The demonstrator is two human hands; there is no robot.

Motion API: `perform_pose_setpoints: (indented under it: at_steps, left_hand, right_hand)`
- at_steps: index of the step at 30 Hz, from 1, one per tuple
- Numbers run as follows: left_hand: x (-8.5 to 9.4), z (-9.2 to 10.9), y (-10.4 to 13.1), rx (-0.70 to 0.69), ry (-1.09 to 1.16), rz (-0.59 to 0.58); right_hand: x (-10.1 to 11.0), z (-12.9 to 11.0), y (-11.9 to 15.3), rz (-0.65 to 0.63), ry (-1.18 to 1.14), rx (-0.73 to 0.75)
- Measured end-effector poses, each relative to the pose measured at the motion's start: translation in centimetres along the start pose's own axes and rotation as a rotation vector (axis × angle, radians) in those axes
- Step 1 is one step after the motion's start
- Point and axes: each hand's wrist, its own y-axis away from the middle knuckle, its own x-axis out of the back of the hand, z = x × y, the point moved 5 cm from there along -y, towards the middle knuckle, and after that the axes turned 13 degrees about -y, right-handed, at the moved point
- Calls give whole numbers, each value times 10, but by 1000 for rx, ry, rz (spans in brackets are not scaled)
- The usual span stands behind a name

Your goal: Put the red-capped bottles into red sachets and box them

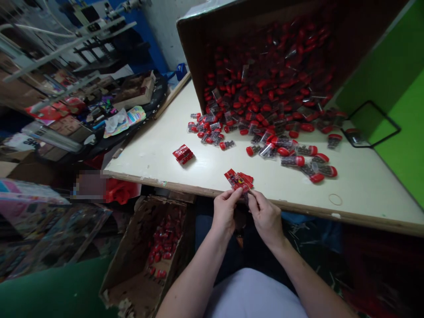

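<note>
Near the front edge of the table, my left hand (227, 207) pinches several red printed cards (239, 178) between thumb and fingers. My right hand (266, 216) is closed at the lower right of the same cards, its fingertips together at their edge. A small dark part shows between the hands, too unclear to name. To the left lies a stack of similar red cards (183, 153). Beyond the hands are scattered small clear bottles with red caps and dark pellets inside, such as one bottle (292, 160).
A large cardboard box (190, 48) on its side spills red-capped bottles onto the white table (149, 154). A rubber band (335, 199) lies at right, near a black wire frame (371, 145) and green panel. Below left, an open carton (127, 265) holds red-capped items.
</note>
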Motion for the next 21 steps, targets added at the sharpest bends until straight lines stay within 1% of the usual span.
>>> perform_pose_setpoints:
  at_steps: [1, 2, 4, 6, 8, 10, 13, 15, 18, 20, 21]
  left_hand:
    - [1, -3, -1, 11, -2, -4]
    - [2, -6, -2, 22, -4, -14]
    - [4, -12, -4, 49, -4, -64]
    - [5, -14, -5, 63, 11, -144]
    - [5, -11, -4, 59, 28, -222]
    - [6, -6, -2, 52, 30, -273]
    - [7, -1, -1, 70, 43, -304]
    - [8, 0, -2, 84, 74, -274]
    - [11, -2, -6, 93, 95, -185]
    - [11, -5, -8, 94, 87, -159]
    - [10, -6, -8, 91, 84, -159]
  right_hand:
    - [-1, 0, 0, -7, -5, -7]
    - [-2, 3, 0, -32, -40, -50]
    - [-8, 12, 1, -98, -175, -189]
    - [-13, 21, 2, -150, -345, -308]
    - [-17, 25, 2, -166, -474, -359]
    - [-19, 26, 2, -167, -518, -366]
    - [-18, 22, 3, -168, -444, -340]
    - [-18, 16, 4, -171, -333, -284]
    - [-16, 4, 5, -141, -132, -106]
    - [-14, -3, 6, -91, -31, 12]
    - [-14, -5, 6, -75, -6, 42]
